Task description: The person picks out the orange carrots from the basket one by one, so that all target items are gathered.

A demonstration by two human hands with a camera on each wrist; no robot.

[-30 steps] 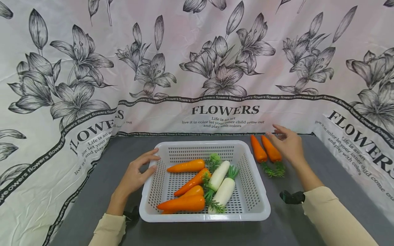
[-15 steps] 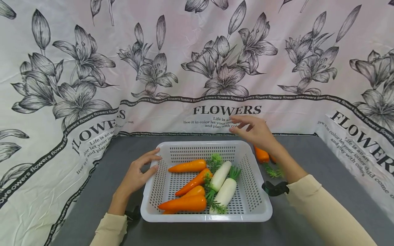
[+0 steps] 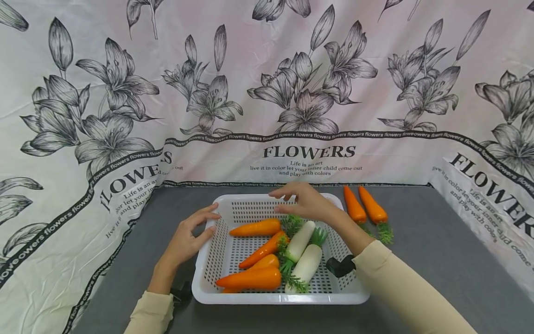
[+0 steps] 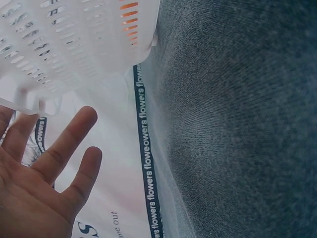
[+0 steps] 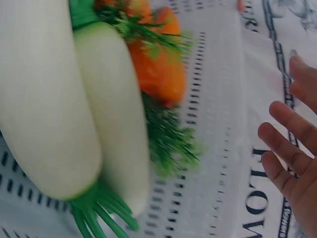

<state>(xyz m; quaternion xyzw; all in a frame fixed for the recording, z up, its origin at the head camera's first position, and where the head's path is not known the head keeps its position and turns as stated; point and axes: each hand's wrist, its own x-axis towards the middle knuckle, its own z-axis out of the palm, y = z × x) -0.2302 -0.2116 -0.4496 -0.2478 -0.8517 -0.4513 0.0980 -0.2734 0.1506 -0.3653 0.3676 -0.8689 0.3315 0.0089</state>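
A white perforated plastic basket [image 3: 279, 298] holds several orange carrots [image 3: 250, 278] on its left side and two white radishes [image 3: 308, 265] with green tops toward the right. My left hand [image 3: 187, 237] rests its fingertips on the basket's left rim; in the left wrist view its fingers [image 4: 74, 139] are spread beside the basket wall. Over the back of the basket hovers my right hand [image 3: 306, 202], holding nothing, with fingers loosely bent. The right wrist view shows this hand [image 5: 297, 144] apart from the radishes [image 5: 44, 99] and carrots.
Two more carrots [image 3: 372, 204] with leafy tops lie on the grey table [image 3: 417, 241], right of the basket. Behind and at both sides hangs a white flower-printed cloth [image 3: 308, 157].
My right hand has moved left from beside the two outer carrots to above the basket. One outer carrot now lies slightly turned. My left hand has stayed on the rim.
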